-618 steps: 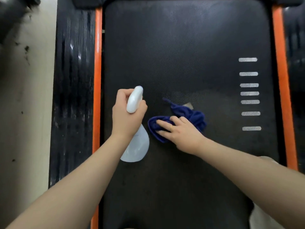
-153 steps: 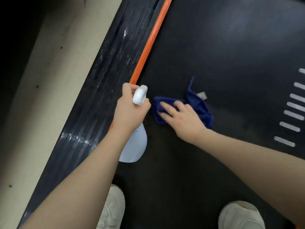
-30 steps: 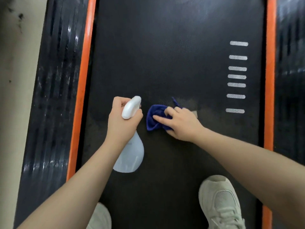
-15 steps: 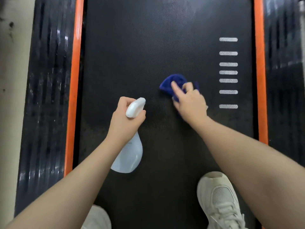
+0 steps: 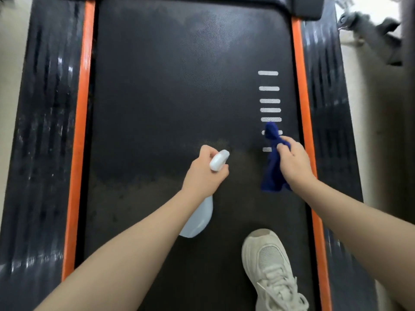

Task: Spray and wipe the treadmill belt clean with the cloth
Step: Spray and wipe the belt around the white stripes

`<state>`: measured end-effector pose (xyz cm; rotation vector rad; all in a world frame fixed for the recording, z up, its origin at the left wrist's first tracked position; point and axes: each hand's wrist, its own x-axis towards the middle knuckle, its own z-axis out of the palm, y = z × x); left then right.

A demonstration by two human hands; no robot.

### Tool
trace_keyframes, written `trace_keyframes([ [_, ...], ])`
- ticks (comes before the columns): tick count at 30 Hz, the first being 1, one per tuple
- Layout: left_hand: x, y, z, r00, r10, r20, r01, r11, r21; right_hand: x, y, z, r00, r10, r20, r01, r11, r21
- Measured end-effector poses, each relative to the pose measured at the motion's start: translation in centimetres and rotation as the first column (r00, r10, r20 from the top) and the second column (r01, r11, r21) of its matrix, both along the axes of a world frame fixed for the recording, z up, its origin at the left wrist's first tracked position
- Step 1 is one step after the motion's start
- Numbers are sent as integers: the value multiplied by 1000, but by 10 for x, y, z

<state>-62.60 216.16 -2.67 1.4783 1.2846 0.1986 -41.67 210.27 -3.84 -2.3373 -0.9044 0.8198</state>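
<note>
The black treadmill belt [image 5: 170, 90] fills the view, with a darker damp patch just left of middle. My left hand [image 5: 203, 173] grips the neck of a white spray bottle [image 5: 198, 218], its nozzle pointing forward and to the right. My right hand [image 5: 294, 162] holds the dark blue cloth [image 5: 272, 173] bunched and lifted off the belt, near the right side. The cloth hangs down from my fingers and covers part of the white stripes [image 5: 269, 101].
Orange strips [image 5: 79, 135] and black ribbed side rails [image 5: 42, 142] run along both sides of the belt. My white shoe [image 5: 269, 268] stands on the belt at the lower right. Grey items [image 5: 372, 30] lie on the pale floor at the upper right.
My right hand has stopped pressing the cloth on the belt, has lifted it and carried it right toward the stripes. The left hand with the bottle has shifted slightly right.
</note>
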Motion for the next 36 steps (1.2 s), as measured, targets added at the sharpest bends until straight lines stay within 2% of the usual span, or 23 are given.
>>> trace_keyframes([
  [2,23,-6,1,999,21,44,-20,999,-37,6,-3,7,996,-71,-52,74,995,59],
  [4,40,-13,2,994,61,90,-55,996,-67,13,-4,9,995,-98,-32,100,992,81],
  [8,41,-13,-1,984,165,72,-162,986,-50,17,0,4,995,-101,3,100,991,86],
  [11,17,-5,-2,954,295,48,-292,955,-60,8,9,-8,1000,-14,-5,14,998,55],
  [14,-7,-1,-5,941,339,-2,-339,939,-59,-9,19,-22,998,64,7,-64,998,-12],
  [16,-20,2,-6,932,360,-40,-362,932,-30,-23,30,-27,987,151,47,-150,988,-22],
  [19,-37,9,-6,876,481,-37,-481,877,9,-45,52,-41,944,291,157,-282,956,-82],
  [20,-42,10,-5,861,509,-28,-508,861,18,-55,56,-45,911,347,225,-328,937,-119],
  [22,-49,12,-3,838,545,-16,-545,838,35,-81,56,-51,768,538,348,-506,842,-187],
  [23,-51,13,-3,830,558,-10,-557,829,42,-91,51,-54,652,666,364,-647,738,-193],
  [25,-54,13,-5,823,568,-2,-567,821,65,-103,42,-56,336,880,335,-888,414,-198],
  [26,-55,14,-5,827,562,1,-560,825,79,-100,45,-59,227,902,367,-933,309,-183],
  [27,-56,14,-7,835,551,2,-548,831,90,-94,54,-62,197,881,430,-944,288,-158],
  [28,-57,14,-8,842,540,2,-538,838,96,-89,66,-64,226,851,474,-926,338,-166],
  [31,-59,13,-12,839,544,2,-542,834,106,-91,101,-63,465,730,501,-711,645,-281],
  [32,-59,13,-12,831,557,-1,-554,826,104,-99,102,-62,512,701,496,-643,696,-319],
  [33,-60,14,-13,817,577,-2,-573,813,105,-110,99,-62,530,682,504,-630,715,-304],
  [34,-63,14,-13,797,604,0,-601,792,112,-123,91,-62,514,689,510,-678,691,-251],
  [35,-65,13,-14,771,637,4,-633,765,119,-133,79,-62,466,723,510,-767,617,-174],
  [36,-68,13,-14,742,670,10,-666,735,123,-141,66,-63,389,774,500,-858,502,-109],
])
